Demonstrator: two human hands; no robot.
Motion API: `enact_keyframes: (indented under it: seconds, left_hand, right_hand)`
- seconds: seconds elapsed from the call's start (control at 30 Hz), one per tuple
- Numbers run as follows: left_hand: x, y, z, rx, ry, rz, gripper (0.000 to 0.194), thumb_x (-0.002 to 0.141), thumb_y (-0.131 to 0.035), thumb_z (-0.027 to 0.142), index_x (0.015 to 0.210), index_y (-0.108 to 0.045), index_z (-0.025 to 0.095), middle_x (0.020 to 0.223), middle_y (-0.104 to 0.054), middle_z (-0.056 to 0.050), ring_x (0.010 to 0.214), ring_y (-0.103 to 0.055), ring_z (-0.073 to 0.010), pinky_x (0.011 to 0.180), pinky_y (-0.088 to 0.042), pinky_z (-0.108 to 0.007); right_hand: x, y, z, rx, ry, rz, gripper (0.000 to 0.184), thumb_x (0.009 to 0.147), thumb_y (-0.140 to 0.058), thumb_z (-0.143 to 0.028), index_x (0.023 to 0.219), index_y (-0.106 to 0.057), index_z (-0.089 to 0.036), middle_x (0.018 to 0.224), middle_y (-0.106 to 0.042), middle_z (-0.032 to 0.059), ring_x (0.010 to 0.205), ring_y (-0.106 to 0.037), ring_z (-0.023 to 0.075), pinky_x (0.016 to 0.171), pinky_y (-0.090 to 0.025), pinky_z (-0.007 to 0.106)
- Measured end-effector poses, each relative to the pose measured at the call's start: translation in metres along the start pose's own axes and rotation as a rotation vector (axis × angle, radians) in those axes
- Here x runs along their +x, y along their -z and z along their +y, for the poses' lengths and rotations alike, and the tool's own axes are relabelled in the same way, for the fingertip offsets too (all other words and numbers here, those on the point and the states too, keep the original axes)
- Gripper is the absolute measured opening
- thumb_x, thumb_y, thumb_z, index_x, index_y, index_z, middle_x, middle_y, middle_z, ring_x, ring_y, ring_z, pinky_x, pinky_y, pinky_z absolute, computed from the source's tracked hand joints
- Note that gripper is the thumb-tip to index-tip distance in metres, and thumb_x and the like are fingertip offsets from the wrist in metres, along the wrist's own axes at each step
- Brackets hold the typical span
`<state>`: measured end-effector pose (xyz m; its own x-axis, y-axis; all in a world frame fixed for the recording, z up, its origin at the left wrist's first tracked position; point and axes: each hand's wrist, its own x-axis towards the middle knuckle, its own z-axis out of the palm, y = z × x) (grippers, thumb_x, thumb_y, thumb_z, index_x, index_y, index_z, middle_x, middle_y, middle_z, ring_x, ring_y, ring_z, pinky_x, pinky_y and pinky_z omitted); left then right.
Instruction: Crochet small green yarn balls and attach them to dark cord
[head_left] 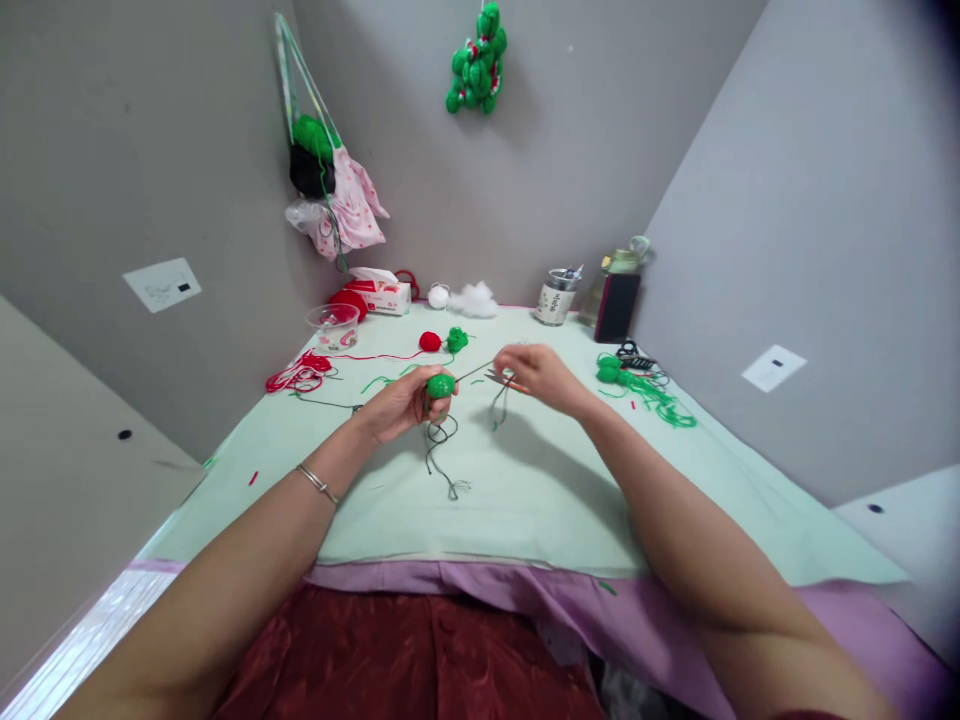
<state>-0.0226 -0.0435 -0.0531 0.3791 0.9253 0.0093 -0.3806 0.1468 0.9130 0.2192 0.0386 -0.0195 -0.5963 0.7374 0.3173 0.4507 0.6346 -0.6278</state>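
My left hand is closed around a small green crocheted ball, held above the table. A dark cord runs taut from the ball to my right hand, whose fingers pinch it. Below my right fingers dangles a loose strand tipped with green. Scissors with orange handles show just under that hand; I cannot tell whether they lie on the table or touch the palm. More dark cord trails from beneath my left hand onto the cloth, ending in a frayed tip.
Red yarn, a clear tub and a tissue box stand at the left. Behind are a red ball, green yarn and white stuffing. At right are a pen jar, dark phone and green strands.
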Motion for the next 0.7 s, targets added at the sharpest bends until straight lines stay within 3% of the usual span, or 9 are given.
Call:
enact_keyframes:
  seconds: [0.07, 0.17, 0.27, 0.37, 0.43, 0.5, 0.6, 0.67, 0.7]
  left_hand:
    - [0.001, 0.002, 0.001, -0.017, -0.023, 0.012, 0.03, 0.092, -0.053, 0.038, 0.081, -0.065, 0.013, 0.059, -0.05, 0.001, 0.052, -0.044, -0.0088, 0.055, -0.043, -0.02]
    - [0.0, 0.005, 0.002, -0.021, -0.04, 0.016, 0.031, 0.092, -0.053, 0.038, 0.08, -0.065, 0.012, 0.058, -0.049, 0.001, 0.052, -0.044, -0.0085, 0.055, -0.043, -0.02]
    - [0.0, 0.005, -0.001, 0.0, -0.02, -0.03, 0.03, 0.092, -0.054, 0.038, 0.082, -0.066, 0.013, 0.063, -0.054, -0.001, 0.054, -0.047, -0.0098, 0.056, -0.045, -0.022]
    - [-0.001, 0.002, -0.004, 0.028, 0.007, -0.072, 0.03, 0.093, -0.055, 0.039, 0.085, -0.066, 0.013, 0.065, -0.057, -0.002, 0.056, -0.048, -0.0103, 0.058, -0.047, -0.024]
    - [-0.002, -0.001, -0.005, 0.047, 0.019, -0.075, 0.032, 0.093, -0.054, 0.041, 0.087, -0.066, 0.012, 0.064, -0.057, -0.002, 0.056, -0.049, -0.0103, 0.058, -0.047, -0.023]
    - [-0.002, -0.002, -0.004, 0.058, 0.023, -0.071, 0.033, 0.092, -0.055, 0.043, 0.087, -0.067, 0.012, 0.063, -0.057, -0.002, 0.056, -0.05, -0.0103, 0.058, -0.047, -0.023]
    - [-0.001, -0.002, -0.003, 0.069, 0.003, -0.053, 0.035, 0.091, -0.057, 0.045, 0.087, -0.067, 0.012, 0.064, -0.059, -0.002, 0.057, -0.052, -0.0103, 0.059, -0.047, -0.023]
    - [-0.001, -0.001, -0.002, 0.086, -0.002, -0.041, 0.035, 0.09, -0.058, 0.045, 0.087, -0.067, 0.012, 0.065, -0.059, -0.002, 0.056, -0.052, -0.0103, 0.059, -0.048, -0.023]
    - [-0.001, 0.0, -0.002, 0.096, 0.003, -0.044, 0.034, 0.09, -0.058, 0.045, 0.087, -0.067, 0.012, 0.065, -0.06, -0.003, 0.056, -0.052, -0.0102, 0.06, -0.048, -0.023]
  right_hand:
    - [0.004, 0.023, 0.034, -0.303, -0.175, 0.334, 0.03, 0.09, -0.046, -0.028, 0.076, -0.069, -0.016, 0.073, -0.065, 0.006, 0.071, -0.054, 0.0182, 0.072, -0.04, 0.029]
    - [-0.002, 0.059, 0.088, -0.489, -0.534, 0.572, 0.029, 0.089, -0.045, -0.023, 0.081, -0.072, -0.015, 0.08, -0.068, 0.0113, 0.079, -0.058, 0.0233, 0.075, -0.041, 0.032]
    - [-0.008, 0.073, 0.109, -0.486, -0.567, 0.578, 0.033, 0.09, -0.044, -0.025, 0.089, -0.074, -0.013, 0.083, -0.069, 0.014, 0.081, -0.06, 0.0255, 0.077, -0.043, 0.036]
    - [-0.005, 0.049, 0.082, -0.406, -0.404, 0.543, 0.037, 0.093, -0.044, -0.034, 0.1, -0.075, -0.016, 0.094, -0.07, 0.0109, 0.086, -0.06, 0.0214, 0.079, -0.045, 0.032]
    - [-0.003, 0.019, 0.046, -0.082, -0.209, 0.425, 0.045, 0.093, -0.044, -0.045, 0.105, -0.073, -0.013, 0.078, -0.067, 0.0072, 0.07, -0.057, 0.0177, 0.069, -0.045, 0.029]
    - [-0.004, -0.011, 0.009, 0.228, -0.105, 0.115, 0.051, 0.093, -0.045, -0.054, 0.113, -0.069, -0.014, 0.061, -0.057, 0.0002, 0.057, -0.051, 0.0143, 0.061, -0.043, 0.027]
    - [-0.012, -0.034, -0.027, 0.417, 0.007, -0.321, 0.049, 0.094, -0.045, -0.057, 0.1, -0.069, -0.015, 0.063, -0.057, 0.0005, 0.058, -0.049, 0.0124, 0.058, -0.04, 0.025]
    - [-0.015, -0.033, -0.032, 0.394, 0.052, -0.427, 0.047, 0.094, -0.045, -0.056, 0.087, -0.068, -0.015, 0.063, -0.053, -0.0004, 0.057, -0.044, 0.0112, 0.057, -0.036, 0.025]
    - [-0.015, -0.028, -0.029, 0.344, 0.059, -0.39, 0.046, 0.094, -0.045, -0.055, 0.082, -0.066, -0.016, 0.062, -0.051, -0.001, 0.057, -0.041, 0.011, 0.058, -0.035, 0.025]
